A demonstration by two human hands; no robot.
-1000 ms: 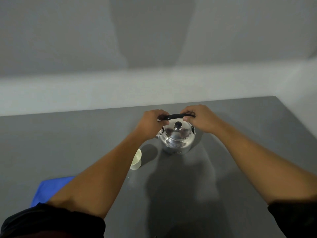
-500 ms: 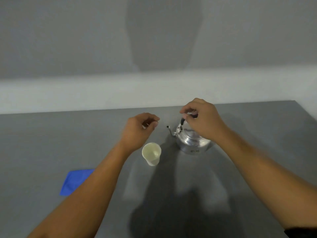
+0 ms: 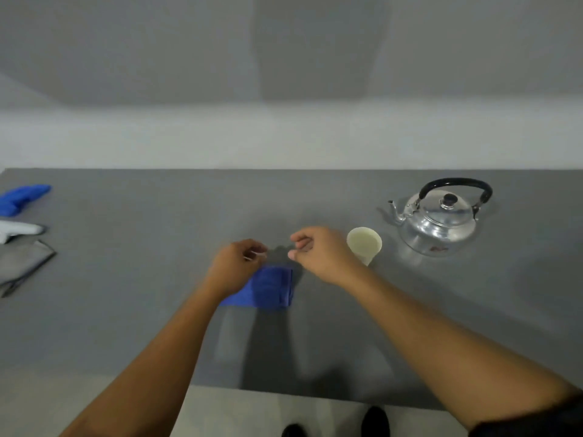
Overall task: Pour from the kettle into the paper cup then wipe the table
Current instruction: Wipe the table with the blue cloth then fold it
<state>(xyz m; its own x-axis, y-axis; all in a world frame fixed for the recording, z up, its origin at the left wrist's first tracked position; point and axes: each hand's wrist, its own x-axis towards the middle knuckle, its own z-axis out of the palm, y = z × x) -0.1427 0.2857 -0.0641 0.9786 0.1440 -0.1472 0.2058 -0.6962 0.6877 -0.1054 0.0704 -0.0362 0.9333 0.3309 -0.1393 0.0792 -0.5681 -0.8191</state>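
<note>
Released, upright kettle (image 3: 438,220) now points spout left.

Blue cloth (image 3: 268,288), silver kettle (image 3: 437,220) with black handle, cream paper cup (image 3: 364,244), grey table (image 3: 126,279)

You are looking down at a grey table (image 3: 126,310) carrying a metal kettle (image 3: 438,220) standing upright at the far right, a paper cup (image 3: 364,244) just beside it, a folded blue cloth (image 3: 268,288) lying near the middle, and, sitting at the left edge, a grey cloth (image 3: 22,266), a white object (image 3: 19,230) and a blue object (image 3: 23,197).
</note>
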